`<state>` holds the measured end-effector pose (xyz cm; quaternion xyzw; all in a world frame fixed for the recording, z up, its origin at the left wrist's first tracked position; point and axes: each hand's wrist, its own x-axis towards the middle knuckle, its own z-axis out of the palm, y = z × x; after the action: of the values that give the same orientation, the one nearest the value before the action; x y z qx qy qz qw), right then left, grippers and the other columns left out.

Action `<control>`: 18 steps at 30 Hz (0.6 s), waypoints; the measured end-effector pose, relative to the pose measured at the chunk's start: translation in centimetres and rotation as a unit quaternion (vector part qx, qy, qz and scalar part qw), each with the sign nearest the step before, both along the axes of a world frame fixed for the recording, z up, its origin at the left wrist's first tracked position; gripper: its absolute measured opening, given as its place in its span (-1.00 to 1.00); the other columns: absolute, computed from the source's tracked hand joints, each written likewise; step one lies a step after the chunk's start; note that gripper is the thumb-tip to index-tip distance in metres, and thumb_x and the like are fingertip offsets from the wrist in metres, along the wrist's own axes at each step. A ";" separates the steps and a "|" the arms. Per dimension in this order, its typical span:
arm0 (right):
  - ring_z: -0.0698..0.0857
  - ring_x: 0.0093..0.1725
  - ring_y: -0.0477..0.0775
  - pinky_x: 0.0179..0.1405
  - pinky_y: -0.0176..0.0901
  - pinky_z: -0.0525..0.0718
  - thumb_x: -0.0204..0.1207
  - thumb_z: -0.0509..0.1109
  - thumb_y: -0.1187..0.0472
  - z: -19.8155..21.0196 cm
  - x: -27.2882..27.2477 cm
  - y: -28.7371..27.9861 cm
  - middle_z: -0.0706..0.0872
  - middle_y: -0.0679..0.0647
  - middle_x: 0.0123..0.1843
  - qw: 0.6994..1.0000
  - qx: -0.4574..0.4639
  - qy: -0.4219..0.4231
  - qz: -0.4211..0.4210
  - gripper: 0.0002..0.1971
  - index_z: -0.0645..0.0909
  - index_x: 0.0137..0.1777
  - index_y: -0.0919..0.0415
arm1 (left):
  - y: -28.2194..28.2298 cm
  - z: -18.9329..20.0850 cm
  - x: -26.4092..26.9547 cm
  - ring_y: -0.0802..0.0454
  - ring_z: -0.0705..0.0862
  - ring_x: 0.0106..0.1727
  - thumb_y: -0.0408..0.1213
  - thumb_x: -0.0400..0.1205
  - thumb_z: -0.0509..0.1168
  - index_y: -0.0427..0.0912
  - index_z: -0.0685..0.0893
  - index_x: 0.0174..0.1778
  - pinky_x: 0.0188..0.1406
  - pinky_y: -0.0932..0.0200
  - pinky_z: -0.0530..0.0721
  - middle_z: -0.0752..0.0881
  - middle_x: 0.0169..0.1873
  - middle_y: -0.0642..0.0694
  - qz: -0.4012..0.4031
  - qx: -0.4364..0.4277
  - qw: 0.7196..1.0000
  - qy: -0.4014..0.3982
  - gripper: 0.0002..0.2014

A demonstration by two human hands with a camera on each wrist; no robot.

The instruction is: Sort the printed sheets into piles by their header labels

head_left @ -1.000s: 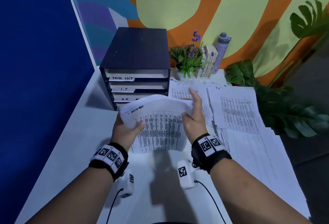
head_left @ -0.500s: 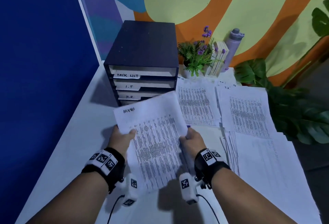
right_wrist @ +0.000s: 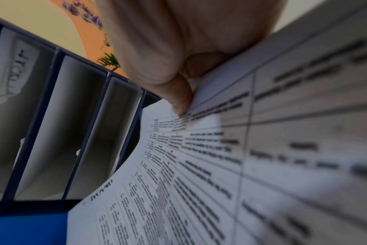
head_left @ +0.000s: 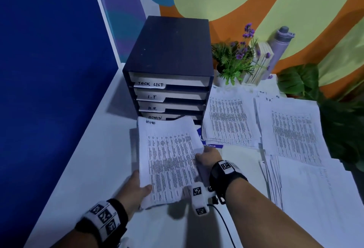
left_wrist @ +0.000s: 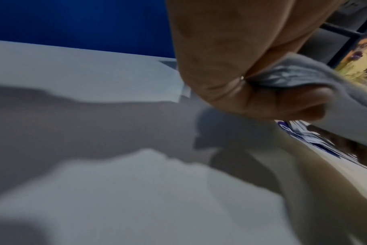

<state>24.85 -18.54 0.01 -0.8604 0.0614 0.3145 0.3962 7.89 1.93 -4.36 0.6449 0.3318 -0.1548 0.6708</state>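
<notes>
You hold a thick stack of printed sheets (head_left: 169,161) between both hands, just in front of the dark drawer unit (head_left: 169,66) on the white table (head_left: 94,161). The top sheet carries a dense table of small print and a handwritten header at its far left corner; the header is too blurred to read for certain. The stack's far edge lies at the lowest drawer, the one tagged ADMIN (head_left: 155,117), though you cannot tell whether it touches.

Your left hand (head_left: 136,190) grips the stack's near left corner at 7 o'clock, thumb on top and fingers curled beneath, as the left wrist view (left_wrist: 251,79) confirms. Your right hand (head_left: 208,158) pinches the right edge at 3 o'clock; in the right wrist view the thumb (right_wrist: 178,97) presses down on the printed face.

At 1 o'clock from the stack lies a pile of sheets (head_left: 228,117), and further right, at 2 o'clock, another pile (head_left: 291,129) headed H.R.

Against half a second ago, the stack has gone from tilted and raised towards you to lying flatter and lower, with its far edge now at the ADMIN drawer. Both hands have kept their hold, the left now nearer the bottom corner.
</notes>
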 end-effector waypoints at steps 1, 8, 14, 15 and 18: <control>0.61 -0.11 0.10 -0.17 -0.25 0.54 0.56 0.26 0.32 0.0 0.5 0.0 0.68 0.19 -0.01 1.000 0.002 -0.007 -0.007 -0.85 0.61 0.06 0.30 | 0.4 0.0 0.9 -0.07 0.70 0.22 -0.44 0.67 0.27 0.11 0.51 0.33 0.03 -0.14 0.75 0.75 0.21 0.03 0.001 0.022 1.000 -0.004 -0.59; 0.71 -0.18 0.05 -0.36 -0.28 0.64 0.60 0.16 0.38 -1.3 2.2 -1.4 0.68 0.27 0.28 0.996 0.063 -0.003 -0.058 -0.48 0.33 0.58 0.18 | 1.4 -1.8 6.1 -0.17 0.64 0.31 -0.55 0.65 0.25 0.01 0.49 0.41 0.10 0.01 0.64 0.70 0.28 -0.04 -0.037 0.021 0.999 0.021 -0.52; 0.70 -0.20 0.12 -0.13 0.05 0.79 0.57 0.24 0.38 -2.1 2.0 -2.0 0.71 0.23 0.08 0.995 0.084 0.003 -0.057 -0.46 0.32 0.53 0.05 | 1.8 -3.2 8.1 -0.13 0.67 0.21 -0.51 0.66 0.27 -0.04 0.58 0.30 0.20 -0.05 0.57 0.74 0.23 -0.07 -0.003 0.044 0.999 -0.004 -0.63; 0.69 -0.23 0.09 -0.11 0.01 0.79 0.57 0.23 0.40 -2.2 2.1 -1.7 0.70 0.22 0.08 0.993 0.088 -0.017 -0.071 -0.46 0.34 0.54 0.07 | 1.9 -3.3 8.4 -0.18 0.71 0.18 -0.47 0.66 0.28 -0.05 0.60 0.27 0.22 -0.14 0.60 0.75 0.22 -0.13 0.014 0.040 0.999 -0.005 -0.68; 0.62 -0.44 -0.01 -0.43 -0.20 0.69 0.55 0.15 0.47 -2.1 2.6 -0.9 0.67 0.14 -0.16 0.985 0.103 -0.071 -0.115 -0.49 0.39 0.45 0.04 | 1.5 -2.1 8.5 -0.20 0.78 0.02 -0.40 0.68 0.29 -0.02 0.59 0.24 -0.12 -0.06 0.78 0.77 0.13 -0.20 0.036 -0.025 0.999 0.024 -0.73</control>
<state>27.50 -19.45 -2.09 -0.8227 0.0985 0.2094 0.5192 16.41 3.46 -6.45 0.6120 0.3669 -0.1541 0.6834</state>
